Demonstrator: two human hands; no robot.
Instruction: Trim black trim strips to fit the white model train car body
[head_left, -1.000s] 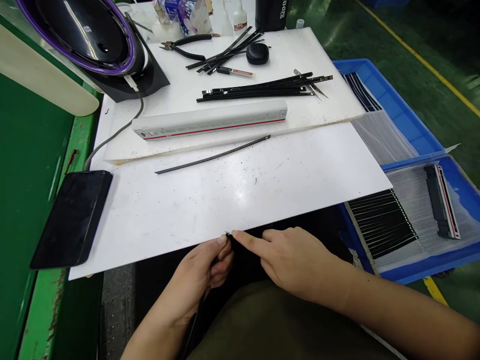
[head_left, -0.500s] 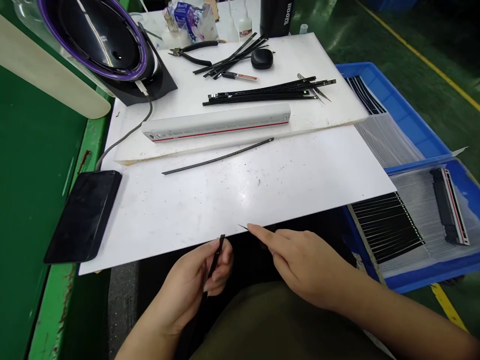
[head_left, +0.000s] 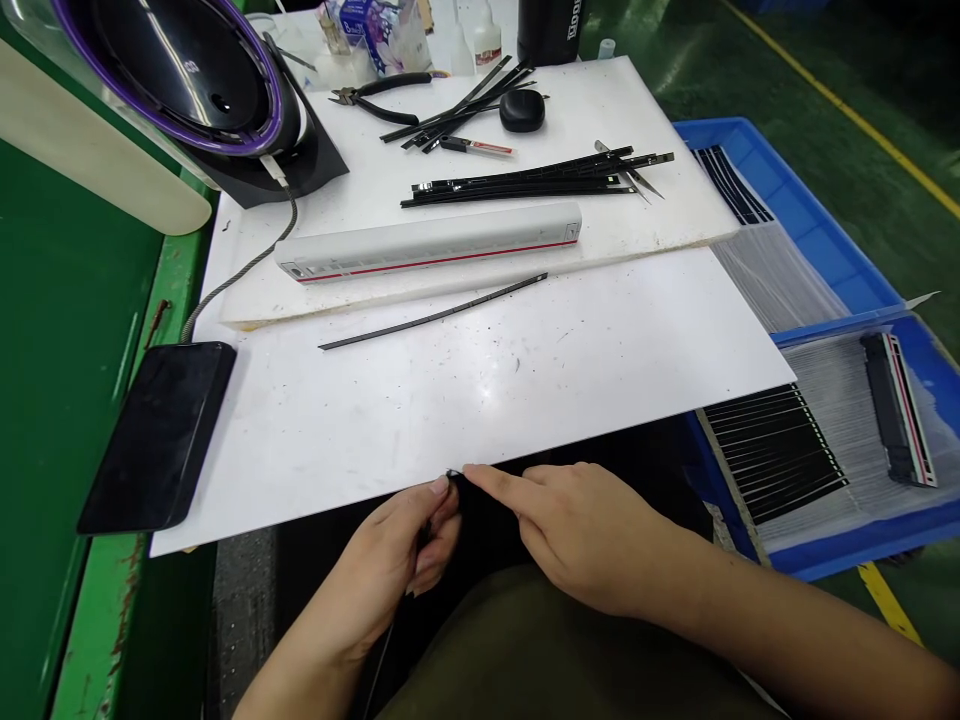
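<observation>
My left hand is closed at the front edge of the white board, with a narrow black strip pinched between thumb and fingers. Only the strip's end shows clearly above the fingertips. My right hand is closed round a thin pointed tool, index finger stretched along it. The tool's tip meets the strip's end; its handle is hidden in the hand. Ahead of both hands, another dark strip lies on the board. Behind it rests a white model train car body with a red line.
A foam slab carries black strips, cutting pliers, a pen and a small black case. A phone and a purple-rimmed fan stand left. Blue trays of strips stand right.
My right hand has moved left, bringing the tool's tip to the end of the strip. The strip in my left hand has been turned, so less of it shows.
</observation>
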